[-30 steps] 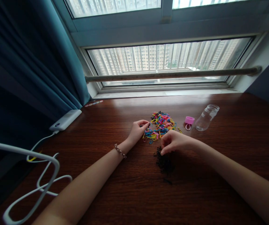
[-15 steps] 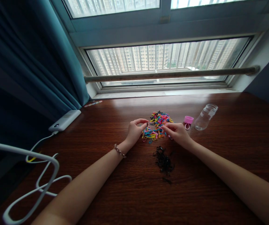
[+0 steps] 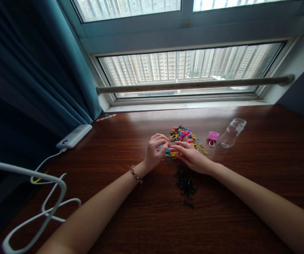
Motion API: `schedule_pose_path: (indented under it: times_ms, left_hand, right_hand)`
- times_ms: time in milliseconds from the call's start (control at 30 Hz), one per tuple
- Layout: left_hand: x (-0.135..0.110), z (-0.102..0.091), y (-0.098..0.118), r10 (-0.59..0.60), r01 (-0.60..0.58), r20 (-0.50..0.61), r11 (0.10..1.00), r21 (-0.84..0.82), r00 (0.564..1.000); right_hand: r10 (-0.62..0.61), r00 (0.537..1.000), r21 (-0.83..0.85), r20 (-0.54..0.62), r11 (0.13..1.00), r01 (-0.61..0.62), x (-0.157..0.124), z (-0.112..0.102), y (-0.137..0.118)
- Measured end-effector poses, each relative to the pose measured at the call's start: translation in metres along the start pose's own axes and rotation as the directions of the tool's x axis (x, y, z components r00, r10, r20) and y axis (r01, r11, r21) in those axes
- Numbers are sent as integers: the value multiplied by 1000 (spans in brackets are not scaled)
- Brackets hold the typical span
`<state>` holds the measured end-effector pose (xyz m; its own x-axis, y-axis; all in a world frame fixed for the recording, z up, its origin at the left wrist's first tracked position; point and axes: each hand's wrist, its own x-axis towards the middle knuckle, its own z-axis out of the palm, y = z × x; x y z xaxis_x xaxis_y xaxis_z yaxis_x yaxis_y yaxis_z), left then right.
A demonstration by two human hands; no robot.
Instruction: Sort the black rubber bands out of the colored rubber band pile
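Note:
A pile of small, many-coloured elastic hair bands [image 3: 185, 134] lies on the brown wooden table [image 3: 146, 218]. My left hand [image 3: 155, 150] is at the pile's left side, its fingers curled and pinched together; what is in them, if anything, is hidden. Over the near part of the pile, my right hand [image 3: 194, 158] lies palm down with fingers stretched out, their tips meeting the left fingers. Just below it sits a heap of black hair bands [image 3: 185, 182]. A few yellow bands [image 3: 204, 149] lie apart, right of the coloured pile.
A clear plastic bottle [image 3: 230, 135] lies on its side at the right, with a pink cap [image 3: 213, 135] beside it. At the far left rest a white power bank [image 3: 75, 137] and a looped white cable [image 3: 61, 190]. The window [image 3: 189, 65] stands behind the table.
My right hand has moved left and its fingers have straightened, meeting the left hand. The black band between my left fingertips no longer shows. Yellow bands at the right are now uncovered.

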<state>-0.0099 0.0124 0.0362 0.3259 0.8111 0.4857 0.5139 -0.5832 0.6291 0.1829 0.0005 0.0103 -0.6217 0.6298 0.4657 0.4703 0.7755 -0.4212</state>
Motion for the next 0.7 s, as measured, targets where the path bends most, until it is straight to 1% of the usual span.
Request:
schedule_pose_path:
  times_ms: [33,67,100,133,200,267,300,400,467,567,700]
  left_hand:
    - [4,-2,-9,-52,53,-56,999,4,997]
    - [9,-5,-17,-81,82,-51,996,18,995]
    - [13,-6,-26,-92,92,-2,995,30,996]
    - [16,-7,-34,-95,93,84,995,26,992]
    - [21,-7,-46,-94,94,261,996,15,961]
    - [22,-5,-52,-78,76,363,997,21,929]
    - [22,-4,-53,-59,54,387,998,25,920]
    - [20,-2,-52,25,-32,392,999,12,920]
    - [19,0,-51,66,-67,364,998,-11,929]
    - [18,2,-54,89,-77,318,996,-50,944]
    - [18,5,-58,88,-66,292,994,-85,952]
  right_hand:
    - [-15,999,-45,40,999,17,0,1,-1]
    - [-21,998,-85,57,996,26,-1,2,-1]
    - [-17,999,-118,46,993,23,-1,3,-1]
    - [-4,1000,-141,13,990,6,-1,3,0]
    - [46,995,-145,-92,988,-59,-2,4,3]
    - [100,977,-113,-189,986,-123,-2,5,6]
    - [117,968,-94,-224,986,-141,-2,5,7]
    - [115,960,-61,-257,989,-135,-2,4,9]
    - [80,972,-60,-222,994,-95,-2,3,7]
    - [27,991,-86,-132,996,-39,-2,3,5]
    - [18,997,-121,-71,992,-26,-1,4,4]
